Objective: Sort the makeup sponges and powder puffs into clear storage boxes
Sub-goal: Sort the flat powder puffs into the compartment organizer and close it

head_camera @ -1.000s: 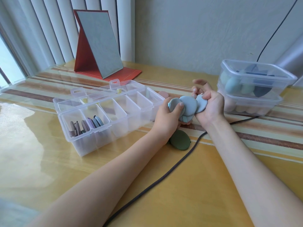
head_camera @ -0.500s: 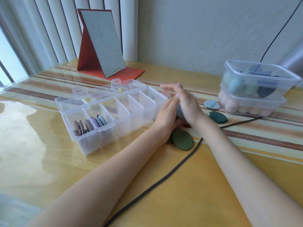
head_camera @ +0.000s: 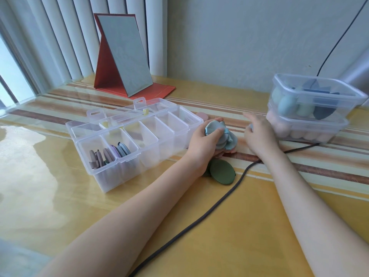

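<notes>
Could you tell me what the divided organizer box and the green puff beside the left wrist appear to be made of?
The organizer box looks like clear hard plastic, glossy: its contents and the table show through its walls, and its edges stay straight. The green puff looks like soft, padded material with a smooth matte skin, perhaps faux leather or satin over foam; it shows no sharp shine. The exact covering cannot be told.

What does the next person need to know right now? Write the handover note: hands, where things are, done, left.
Left hand grips a bunch of blue powder puffs beside the divided box. Right hand is blurred, reaching near the stacked boxes; whether it holds anything cannot be told.
Done: several puffs stand in the box's front left compartments; sponges fill the stacked boxes.
Left: file the held blue puffs, then the green puff and pink puff on the table.
</notes>
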Action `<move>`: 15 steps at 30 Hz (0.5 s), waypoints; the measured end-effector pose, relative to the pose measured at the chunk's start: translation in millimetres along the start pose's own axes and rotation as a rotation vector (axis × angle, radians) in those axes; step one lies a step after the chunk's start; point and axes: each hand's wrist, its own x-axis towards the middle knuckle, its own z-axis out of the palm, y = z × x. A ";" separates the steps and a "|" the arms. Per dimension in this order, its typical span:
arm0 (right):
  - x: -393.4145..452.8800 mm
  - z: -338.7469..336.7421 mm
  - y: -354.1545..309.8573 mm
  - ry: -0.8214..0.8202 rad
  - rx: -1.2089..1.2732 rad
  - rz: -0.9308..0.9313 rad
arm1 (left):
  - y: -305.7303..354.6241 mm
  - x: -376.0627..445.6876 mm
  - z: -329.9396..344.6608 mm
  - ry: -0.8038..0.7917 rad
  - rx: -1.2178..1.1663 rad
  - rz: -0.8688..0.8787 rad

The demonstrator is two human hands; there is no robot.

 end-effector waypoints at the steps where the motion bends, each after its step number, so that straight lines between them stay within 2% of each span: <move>1: 0.6 4.6 4.2 -0.068 -0.106 0.033 | 0.0 -0.7 0.2 -0.006 0.025 0.020; 2: 2.1 8.1 5.3 -0.108 -0.173 0.073 | -0.2 -1.0 0.6 -0.012 0.054 0.045; 4: 6.8 10.9 4.1 -0.089 -0.205 0.107 | -0.4 -2.3 1.4 -0.024 0.112 0.100; 11: 8.4 12.3 7.6 0.180 -0.157 0.057 | 0.9 -9.7 3.2 -0.026 0.242 0.195; 13: 6.4 11.4 6.8 0.275 -0.081 0.061 | 1.7 -17.3 5.6 -0.016 0.326 0.326; 15: 2.0 9.7 0.7 0.379 -0.041 -0.019 | 4.9 -26.3 8.5 -0.023 0.458 0.533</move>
